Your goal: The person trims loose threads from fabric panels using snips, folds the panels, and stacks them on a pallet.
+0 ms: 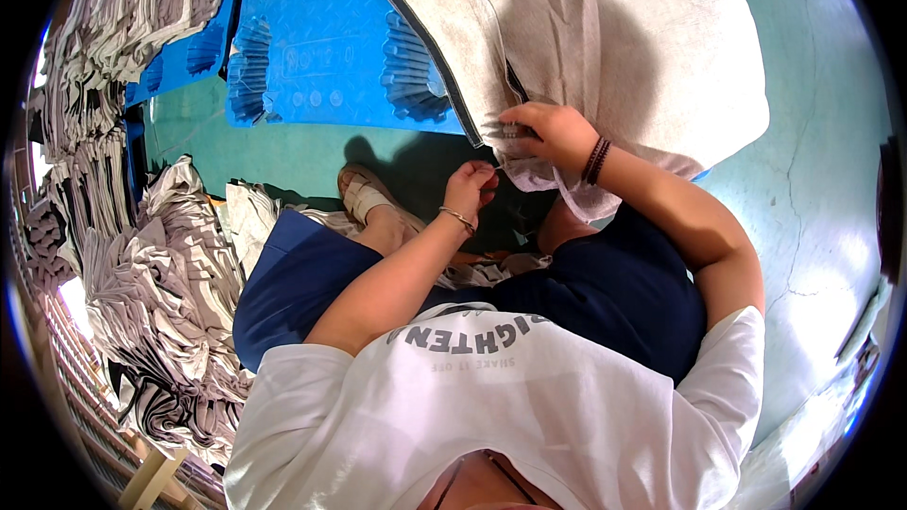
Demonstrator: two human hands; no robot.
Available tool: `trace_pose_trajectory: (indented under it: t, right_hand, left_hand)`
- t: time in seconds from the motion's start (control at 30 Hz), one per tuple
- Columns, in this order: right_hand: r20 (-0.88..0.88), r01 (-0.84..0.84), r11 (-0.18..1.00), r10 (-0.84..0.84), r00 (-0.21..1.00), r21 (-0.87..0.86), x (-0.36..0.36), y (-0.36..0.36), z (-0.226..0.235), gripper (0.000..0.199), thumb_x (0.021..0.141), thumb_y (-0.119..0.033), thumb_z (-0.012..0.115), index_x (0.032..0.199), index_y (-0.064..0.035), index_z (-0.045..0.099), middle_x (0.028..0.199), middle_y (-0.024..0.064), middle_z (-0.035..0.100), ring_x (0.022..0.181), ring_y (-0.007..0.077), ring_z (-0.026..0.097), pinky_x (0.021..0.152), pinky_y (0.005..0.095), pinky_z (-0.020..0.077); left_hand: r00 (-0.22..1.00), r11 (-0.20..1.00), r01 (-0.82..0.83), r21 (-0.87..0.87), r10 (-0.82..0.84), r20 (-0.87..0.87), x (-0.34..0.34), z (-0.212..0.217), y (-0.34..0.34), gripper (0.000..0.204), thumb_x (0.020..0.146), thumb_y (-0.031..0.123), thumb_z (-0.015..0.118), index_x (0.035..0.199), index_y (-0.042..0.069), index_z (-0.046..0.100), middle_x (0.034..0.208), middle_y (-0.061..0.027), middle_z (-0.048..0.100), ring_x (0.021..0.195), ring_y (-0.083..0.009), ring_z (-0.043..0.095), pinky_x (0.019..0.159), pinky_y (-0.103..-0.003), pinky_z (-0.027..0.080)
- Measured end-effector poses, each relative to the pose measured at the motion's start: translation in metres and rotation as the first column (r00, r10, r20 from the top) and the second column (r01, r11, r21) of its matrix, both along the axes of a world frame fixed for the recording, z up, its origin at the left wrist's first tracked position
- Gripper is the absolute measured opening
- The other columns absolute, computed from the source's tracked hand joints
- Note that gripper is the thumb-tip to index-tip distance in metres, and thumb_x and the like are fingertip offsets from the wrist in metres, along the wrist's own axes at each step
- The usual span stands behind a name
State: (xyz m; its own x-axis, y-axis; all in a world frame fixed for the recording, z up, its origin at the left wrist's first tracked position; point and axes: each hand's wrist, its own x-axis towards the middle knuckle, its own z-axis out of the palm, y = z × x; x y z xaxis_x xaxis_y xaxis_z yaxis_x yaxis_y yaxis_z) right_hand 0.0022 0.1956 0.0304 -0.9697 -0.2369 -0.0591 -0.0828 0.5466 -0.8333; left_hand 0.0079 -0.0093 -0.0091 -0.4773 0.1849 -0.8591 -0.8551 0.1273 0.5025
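A large piece of beige cloth [680, 57] with dark edging lies at the upper right and hangs toward my knees. My right hand [559, 137] is closed on its near end, fingers bent around the edge beside a dark-trimmed strip [449, 61]. Just below that strip's lower corner, my left hand [470, 191] is closed in a pinch. Whatever may be between its fingertips is too small to make out. The underside of the cloth near my right hand is in shadow.
Blue ridged plastic pallets [321, 47] lie on the green floor [822, 179] ahead of me. Tall stacks of folded beige cloth [142, 0] stand at the far left. A loose heap of similar cloth [170, 274] sits beside my left knee. My sandalled foot [364, 194] rests before the pallet.
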Motion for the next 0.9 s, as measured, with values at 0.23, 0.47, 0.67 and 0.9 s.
trace_pose_trajectory:
  t: [0.23, 0.47, 0.67, 0.9]
  right_hand:
    - [-0.115, -0.230, 0.833, 0.328, 0.938, 0.503, 0.012, -0.017, 0.000, 0.011, 0.071, -0.019, 0.052, 0.080, -0.0127, 0.054, 0.074, 0.0036, 0.053, 0.064, 0.0187, 0.058, 0.052, 0.0305, 0.0466]
    - [-0.118, -0.274, 0.819, 0.379, 0.918, 0.504, 0.016, -0.030, -0.001, 0.008, 0.072, -0.016, 0.049, 0.073, -0.0099, 0.054, 0.073, 0.0058, 0.055, 0.065, 0.0201, 0.059, 0.051, 0.0310, 0.0464]
    - [-0.140, -0.300, 0.806, 0.422, 0.896, 0.510, 0.017, -0.031, -0.002, 0.009, 0.073, -0.017, 0.048, 0.074, -0.0102, 0.054, 0.071, 0.0053, 0.054, 0.065, 0.0201, 0.059, 0.052, 0.0313, 0.0463]
    - [-0.098, 0.077, 0.982, -0.061, 0.993, 0.173, 0.006, -0.022, 0.017, 0.015, 0.073, -0.019, 0.053, 0.084, -0.0095, 0.055, 0.080, 0.0080, 0.057, 0.072, 0.0238, 0.059, 0.060, 0.0334, 0.0464]
  left_hand:
    - [0.990, 0.987, -0.139, 0.079, 0.140, -0.011, 0.006, -0.004, -0.005, 0.003, 0.074, 0.011, 0.049, 0.074, 0.013, 0.047, 0.064, 0.0019, 0.047, 0.064, -0.0107, 0.050, 0.057, -0.025, 0.040]
    - [0.980, 0.973, -0.186, 0.139, 0.194, -0.045, 0.010, -0.009, -0.009, 0.004, 0.073, 0.009, 0.047, 0.071, 0.013, 0.046, 0.063, 0.0018, 0.047, 0.061, -0.0104, 0.049, 0.054, -0.024, 0.040]
    - [0.982, 0.979, -0.170, 0.115, 0.178, -0.058, 0.010, -0.007, -0.007, 0.004, 0.071, 0.009, 0.047, 0.070, 0.012, 0.046, 0.060, 0.0011, 0.045, 0.056, -0.0105, 0.047, 0.054, -0.023, 0.040]
    - [0.942, 0.942, -0.324, -0.089, 0.330, 0.064, 0.004, -0.021, -0.023, 0.006, 0.071, 0.008, 0.048, 0.073, 0.013, 0.049, 0.059, 0.0005, 0.047, 0.057, -0.0111, 0.049, 0.049, -0.022, 0.039]
